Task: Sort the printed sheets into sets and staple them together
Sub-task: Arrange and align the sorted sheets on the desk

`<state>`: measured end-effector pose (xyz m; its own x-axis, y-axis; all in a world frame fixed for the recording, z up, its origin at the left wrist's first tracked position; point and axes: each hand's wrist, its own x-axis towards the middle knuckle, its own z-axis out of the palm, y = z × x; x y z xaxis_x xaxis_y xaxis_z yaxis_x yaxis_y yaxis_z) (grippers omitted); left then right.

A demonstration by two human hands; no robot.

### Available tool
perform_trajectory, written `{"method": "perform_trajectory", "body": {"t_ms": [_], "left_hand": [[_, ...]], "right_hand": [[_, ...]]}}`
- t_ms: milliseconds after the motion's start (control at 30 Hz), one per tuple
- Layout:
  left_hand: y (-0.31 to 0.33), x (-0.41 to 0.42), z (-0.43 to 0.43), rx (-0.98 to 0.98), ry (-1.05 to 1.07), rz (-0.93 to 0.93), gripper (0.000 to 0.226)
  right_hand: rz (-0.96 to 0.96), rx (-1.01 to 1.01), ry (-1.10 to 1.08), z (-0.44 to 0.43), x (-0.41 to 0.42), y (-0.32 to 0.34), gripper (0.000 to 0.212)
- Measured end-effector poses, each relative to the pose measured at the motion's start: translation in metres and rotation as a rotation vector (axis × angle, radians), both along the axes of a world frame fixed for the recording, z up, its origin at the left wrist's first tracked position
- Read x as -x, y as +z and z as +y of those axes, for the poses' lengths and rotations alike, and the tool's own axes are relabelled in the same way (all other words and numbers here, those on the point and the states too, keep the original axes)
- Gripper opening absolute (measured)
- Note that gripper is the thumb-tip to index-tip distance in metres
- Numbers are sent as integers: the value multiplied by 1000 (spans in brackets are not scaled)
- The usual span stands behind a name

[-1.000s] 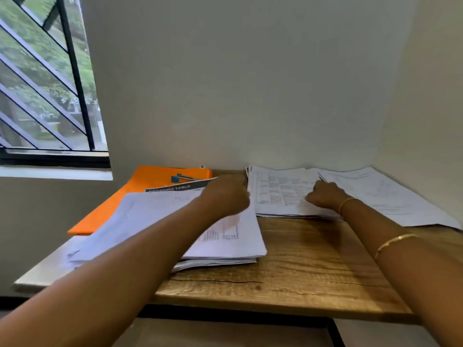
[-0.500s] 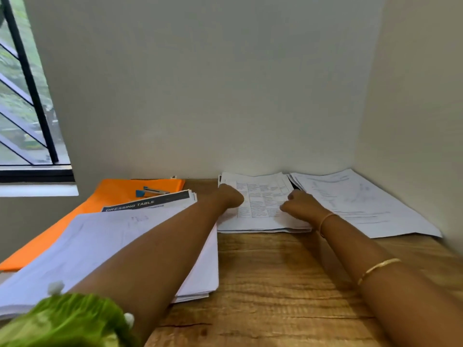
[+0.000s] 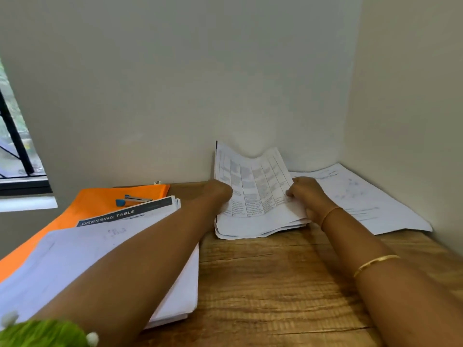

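Note:
A stack of printed table sheets stands tilted up at the back of the wooden desk, its far edge lifted against the wall. My left hand grips its left side and my right hand grips its right side. A small blue and silver stapler lies on an orange folder at the back left. A large pile of sheets lies under my left forearm, with a "DRESSING TABLE" page sticking out behind it.
More loose sheets lie flat in the right corner by the side wall. A window with black bars is at the far left. Bare wood shows in the middle front of the desk.
Both hands have taken hold of the middle stack and raised its far edge off the desk; it lay flat before. The view has moved right and closer.

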<state>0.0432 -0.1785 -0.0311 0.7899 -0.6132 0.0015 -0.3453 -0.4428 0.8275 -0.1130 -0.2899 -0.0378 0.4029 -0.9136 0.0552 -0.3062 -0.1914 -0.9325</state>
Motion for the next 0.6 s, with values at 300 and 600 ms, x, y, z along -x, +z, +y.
{"method": "perform_trajectory", "body": {"t_ms": [300,600], "left_hand": [[31,15,27,720,-58,-95,31],[20,15,40,619,-206,-16,35]], "right_hand": [[-316,209,-58,12,8,29,27],[-383,176,6,31,19,21,17]]}}
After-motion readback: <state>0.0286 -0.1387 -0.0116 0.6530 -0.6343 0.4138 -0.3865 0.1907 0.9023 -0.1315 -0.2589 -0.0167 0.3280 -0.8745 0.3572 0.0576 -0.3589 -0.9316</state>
